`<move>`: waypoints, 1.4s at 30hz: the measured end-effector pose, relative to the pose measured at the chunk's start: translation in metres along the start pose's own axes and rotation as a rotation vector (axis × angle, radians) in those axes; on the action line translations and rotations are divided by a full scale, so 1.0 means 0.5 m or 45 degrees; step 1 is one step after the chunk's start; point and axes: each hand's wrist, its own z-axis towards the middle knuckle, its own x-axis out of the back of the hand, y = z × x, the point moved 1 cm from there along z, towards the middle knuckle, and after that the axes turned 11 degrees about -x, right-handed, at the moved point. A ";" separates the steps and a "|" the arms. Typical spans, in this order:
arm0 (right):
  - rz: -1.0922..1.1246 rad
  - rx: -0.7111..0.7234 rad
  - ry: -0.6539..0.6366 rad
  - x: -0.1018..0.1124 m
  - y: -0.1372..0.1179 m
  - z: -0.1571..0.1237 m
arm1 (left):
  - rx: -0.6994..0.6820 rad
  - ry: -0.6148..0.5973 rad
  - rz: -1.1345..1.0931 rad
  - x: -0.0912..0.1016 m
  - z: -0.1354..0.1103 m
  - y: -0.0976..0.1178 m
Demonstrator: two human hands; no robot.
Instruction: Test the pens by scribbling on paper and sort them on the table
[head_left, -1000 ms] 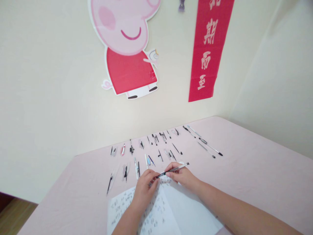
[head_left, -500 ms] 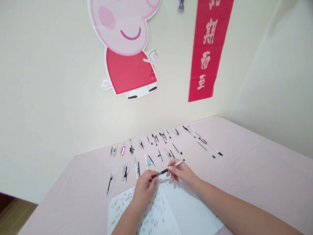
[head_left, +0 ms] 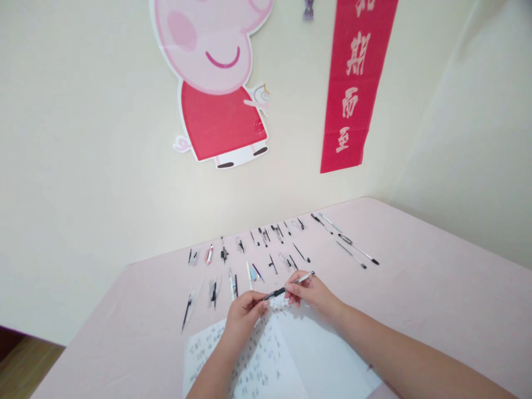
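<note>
Both hands hold one pen [head_left: 279, 292] above an open notebook. The pen has a black front part and a pale, clear barrel, and it slants up to the right. My left hand [head_left: 246, 313] is closed, pinching the black end between thumb and fingers. With its fingertips, my right hand [head_left: 312, 292] grips the barrel near the middle. The rear end of the pen sticks out past the right fingers. Below lies the notebook [head_left: 332, 354], its left page covered in handwriting and its right page blank where visible. The left fingers hide the pen's very tip.
Pens and pen parts lie in rows across the pink tabletop [head_left: 436, 288], among them a red pen [head_left: 209, 254], a light-blue cap [head_left: 252, 272] and a long clear pen [head_left: 361, 250]. Behind stands a wall with a cartoon pig cutout [head_left: 224, 119] and a red banner [head_left: 353, 111].
My left fingers have shifted slightly at the pen's black end, leaving a bit more of it showing. My right hand keeps its hold with only a small shift.
</note>
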 end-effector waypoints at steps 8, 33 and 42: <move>0.030 0.022 -0.013 0.000 0.001 -0.003 | -0.091 0.036 0.071 -0.001 -0.001 -0.003; 0.087 -0.057 -0.012 -0.007 -0.001 -0.006 | -0.466 -0.015 0.417 0.001 0.000 0.017; 0.044 -0.021 -0.027 -0.009 -0.007 -0.006 | -0.366 0.002 0.385 -0.008 -0.001 0.029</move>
